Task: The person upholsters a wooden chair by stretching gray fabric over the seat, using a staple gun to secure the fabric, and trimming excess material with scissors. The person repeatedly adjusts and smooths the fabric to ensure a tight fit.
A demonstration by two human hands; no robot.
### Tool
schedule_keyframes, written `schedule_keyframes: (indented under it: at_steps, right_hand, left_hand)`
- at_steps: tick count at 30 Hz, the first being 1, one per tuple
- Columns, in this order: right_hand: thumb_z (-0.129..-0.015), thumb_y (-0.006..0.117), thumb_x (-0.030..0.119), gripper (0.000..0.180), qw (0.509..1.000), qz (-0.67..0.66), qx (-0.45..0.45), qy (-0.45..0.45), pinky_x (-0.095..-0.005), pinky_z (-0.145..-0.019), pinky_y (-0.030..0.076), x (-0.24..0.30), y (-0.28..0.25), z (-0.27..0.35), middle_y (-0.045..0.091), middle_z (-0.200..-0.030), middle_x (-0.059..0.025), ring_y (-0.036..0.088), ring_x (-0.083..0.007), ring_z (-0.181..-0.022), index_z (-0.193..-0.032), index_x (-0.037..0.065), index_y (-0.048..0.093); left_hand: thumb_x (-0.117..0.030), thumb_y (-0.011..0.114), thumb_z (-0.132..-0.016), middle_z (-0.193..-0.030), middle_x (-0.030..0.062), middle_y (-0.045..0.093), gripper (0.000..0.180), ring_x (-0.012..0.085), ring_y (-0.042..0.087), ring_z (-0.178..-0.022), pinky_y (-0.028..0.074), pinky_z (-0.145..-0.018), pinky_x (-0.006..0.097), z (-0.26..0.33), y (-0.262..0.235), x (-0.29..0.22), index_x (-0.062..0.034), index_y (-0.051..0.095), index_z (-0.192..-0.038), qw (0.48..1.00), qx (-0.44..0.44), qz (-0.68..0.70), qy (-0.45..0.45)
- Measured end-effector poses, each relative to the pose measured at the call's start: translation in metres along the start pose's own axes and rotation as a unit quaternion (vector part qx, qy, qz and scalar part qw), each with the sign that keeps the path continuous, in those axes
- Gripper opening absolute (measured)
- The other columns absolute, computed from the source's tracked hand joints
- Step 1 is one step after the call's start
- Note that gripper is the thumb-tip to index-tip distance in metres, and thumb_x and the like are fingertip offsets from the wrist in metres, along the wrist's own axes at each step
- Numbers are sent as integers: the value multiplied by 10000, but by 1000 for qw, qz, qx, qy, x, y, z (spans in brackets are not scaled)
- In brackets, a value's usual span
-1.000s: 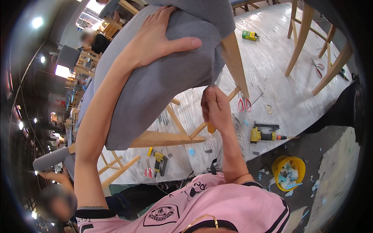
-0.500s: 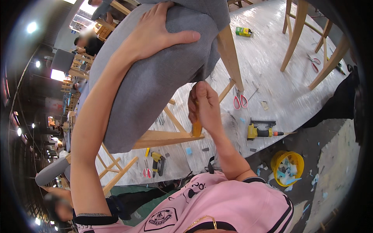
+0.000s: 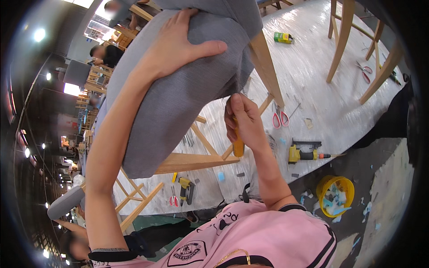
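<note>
A chair with a grey upholstered seat (image 3: 178, 107) and pale wooden legs (image 3: 192, 163) is tipped in front of me. My left hand (image 3: 176, 44) lies on the grey fabric, fingers and thumb spread, holding nothing. Below the seat's right edge, my right hand (image 3: 245, 117) is closed around a yellow-handled tool (image 3: 238, 146). The tool's working end is hidden by my fingers and the cloth, so I cannot make out its kind. Right beside this hand, past a chair leg (image 3: 267, 67), lie red-handled scissors (image 3: 280, 119).
On the plastic-covered table (image 3: 308, 85) rest a yellow-black staple gun (image 3: 306, 154), another staple gun (image 3: 184, 190), a green-yellow box (image 3: 283, 38) and more scissors (image 3: 364, 71). A yellow bucket (image 3: 319, 196) of scraps stands on the floor. Another chair (image 3: 337, 49) and other people are nearby.
My right hand and the yellow-handled tool have shifted slightly to the right in the view, as has most of the scene. My left hand stays spread on the seat.
</note>
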State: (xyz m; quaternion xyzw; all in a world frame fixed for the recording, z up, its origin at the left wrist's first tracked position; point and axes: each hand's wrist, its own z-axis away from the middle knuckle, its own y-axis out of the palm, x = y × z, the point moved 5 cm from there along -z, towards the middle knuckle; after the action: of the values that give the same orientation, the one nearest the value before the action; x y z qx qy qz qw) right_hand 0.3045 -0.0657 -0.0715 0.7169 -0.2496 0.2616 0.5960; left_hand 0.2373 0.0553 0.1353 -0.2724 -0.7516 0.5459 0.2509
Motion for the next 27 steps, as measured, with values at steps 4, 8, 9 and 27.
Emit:
schedule_keyframes:
  at_steps: [4, 8, 9, 27]
  right_hand:
    - [-1117, 384, 490, 477, 997, 67, -25, -21, -250, -368, 373, -9, 3, 2, 421, -587, 2, 397, -86, -384, -877, 82, 439]
    - [-1118, 385, 484, 470, 995, 94, -19, -20, -246, -373, 371, -3, 2, 3, 423, -591, 3, 400, -81, -392, -875, 85, 436]
    - [-1118, 387, 482, 467, 995, 97, -13, -22, -245, -373, 371, -3, -1, 2, 426, -595, 2, 399, -80, -392, -874, 86, 435]
    - [-1116, 430, 438, 460, 965, 231, -43, -112, -246, -388, 330, -14, -34, -12, 417, -577, 30, 381, -51, -428, -837, 73, 458]
  left_hand:
    - [-761, 748, -697, -1430, 284, 555, 1155, 398, 553, -1338, 408, -1138, 449, -1, -4, 5, 57, 488, -1470, 1000, 14, 1, -14]
    - [-769, 749, -691, -1422, 280, 563, 1164, 390, 563, -1330, 413, -1133, 448, 2, -5, 2, 61, 493, -1465, 1000, 2, -22, -3]
    - [-771, 749, -690, -1421, 279, 564, 1166, 387, 565, -1329, 414, -1132, 448, 2, -5, 3, 64, 494, -1463, 999, 3, -32, 0]
    - [-772, 756, -685, -1444, 307, 538, 1193, 416, 555, -1335, 414, -1134, 459, -2, -2, 2, 69, 474, -1483, 999, 11, 26, -20]
